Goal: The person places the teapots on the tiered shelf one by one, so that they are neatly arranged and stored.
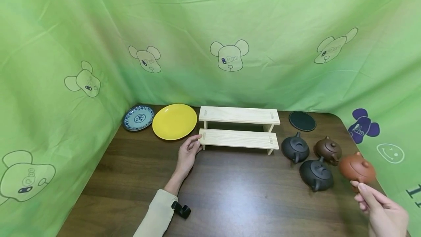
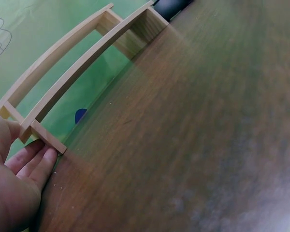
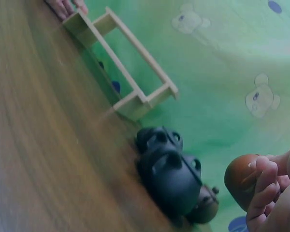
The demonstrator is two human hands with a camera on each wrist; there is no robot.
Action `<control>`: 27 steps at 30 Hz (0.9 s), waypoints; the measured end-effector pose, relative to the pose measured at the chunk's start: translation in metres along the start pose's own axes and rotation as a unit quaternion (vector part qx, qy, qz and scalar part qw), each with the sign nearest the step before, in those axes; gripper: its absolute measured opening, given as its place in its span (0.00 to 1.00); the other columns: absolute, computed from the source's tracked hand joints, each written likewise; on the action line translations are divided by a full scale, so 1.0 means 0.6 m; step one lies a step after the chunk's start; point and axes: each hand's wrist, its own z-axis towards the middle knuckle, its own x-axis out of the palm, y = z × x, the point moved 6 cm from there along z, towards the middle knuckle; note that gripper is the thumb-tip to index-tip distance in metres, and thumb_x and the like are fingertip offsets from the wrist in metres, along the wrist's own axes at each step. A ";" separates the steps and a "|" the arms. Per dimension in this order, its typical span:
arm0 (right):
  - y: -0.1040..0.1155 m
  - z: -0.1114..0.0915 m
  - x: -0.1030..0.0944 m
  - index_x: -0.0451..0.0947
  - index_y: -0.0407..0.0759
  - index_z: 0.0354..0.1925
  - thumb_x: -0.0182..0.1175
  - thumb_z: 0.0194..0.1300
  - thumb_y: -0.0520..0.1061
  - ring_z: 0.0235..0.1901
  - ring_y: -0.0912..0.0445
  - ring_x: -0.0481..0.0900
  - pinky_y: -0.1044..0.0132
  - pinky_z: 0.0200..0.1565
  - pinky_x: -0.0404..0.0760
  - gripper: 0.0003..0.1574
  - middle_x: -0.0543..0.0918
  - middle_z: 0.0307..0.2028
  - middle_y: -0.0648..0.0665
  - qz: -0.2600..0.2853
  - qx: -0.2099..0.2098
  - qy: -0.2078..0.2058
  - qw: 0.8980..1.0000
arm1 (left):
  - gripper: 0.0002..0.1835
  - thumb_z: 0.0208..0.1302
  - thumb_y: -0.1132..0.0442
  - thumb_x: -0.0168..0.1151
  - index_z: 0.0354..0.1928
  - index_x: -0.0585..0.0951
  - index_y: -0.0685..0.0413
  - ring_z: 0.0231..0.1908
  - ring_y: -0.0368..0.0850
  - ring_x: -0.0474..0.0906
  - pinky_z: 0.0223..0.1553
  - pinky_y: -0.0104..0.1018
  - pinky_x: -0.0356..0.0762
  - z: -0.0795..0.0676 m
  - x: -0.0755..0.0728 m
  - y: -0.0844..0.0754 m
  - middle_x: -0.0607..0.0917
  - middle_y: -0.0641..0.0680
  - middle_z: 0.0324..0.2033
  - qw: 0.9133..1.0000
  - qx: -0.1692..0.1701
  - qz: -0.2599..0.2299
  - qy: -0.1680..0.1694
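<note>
A two-step pale wooden shelf stand point(image 1: 238, 138) sits at the middle back of the table. My left hand point(image 1: 187, 155) holds the left end of its lower step; in the left wrist view the thumb lies at the board and the fingers point(image 2: 41, 166) reach under by the leg. At the right, my right hand point(image 1: 383, 206) pinches the handle of an orange-brown clay teapot point(image 1: 356, 167). That teapot appears raised off the table in the right wrist view. Beside it stand two black teapots point(image 1: 295, 148) and a dark brown teapot point(image 1: 327, 150).
A yellow plate point(image 1: 174, 121) and a blue patterned plate point(image 1: 138, 118) lie at the back left. A dark round coaster point(image 1: 302, 121) lies behind the teapots. Green cloth point(image 1: 230, 21) hangs around the wooden table point(image 1: 236, 189).
</note>
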 end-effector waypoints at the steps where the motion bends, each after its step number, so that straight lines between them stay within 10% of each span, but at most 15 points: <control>1: 0.002 -0.001 0.007 0.96 0.38 0.39 0.66 0.77 0.29 0.20 0.62 0.79 0.75 0.18 0.79 0.14 0.95 0.32 0.52 0.009 -0.003 0.012 1.000 | 0.17 0.84 0.74 0.58 0.68 0.81 0.71 0.60 0.45 0.85 0.65 0.40 0.89 0.000 -0.001 0.000 0.84 0.71 0.66 1.000 0.000 0.003 0.000; 11: 0.021 -0.012 0.072 0.95 0.34 0.47 0.58 0.81 0.26 0.25 0.63 0.81 0.76 0.22 0.78 0.18 0.95 0.37 0.51 0.022 -0.045 0.129 0.990 | 0.17 0.84 0.72 0.58 0.68 0.82 0.69 0.62 0.51 0.85 0.65 0.40 0.89 0.000 -0.002 0.001 0.85 0.71 0.64 1.000 0.004 0.013 0.000; 27: 0.021 -0.028 0.182 0.96 0.38 0.42 0.64 0.79 0.29 0.21 0.65 0.77 0.76 0.19 0.71 0.14 0.93 0.31 0.54 -0.059 -0.035 0.175 0.982 | 0.16 0.84 0.74 0.58 0.67 0.82 0.71 0.59 0.45 0.86 0.63 0.38 0.90 0.000 0.000 0.001 0.86 0.73 0.63 1.000 0.014 0.016 0.000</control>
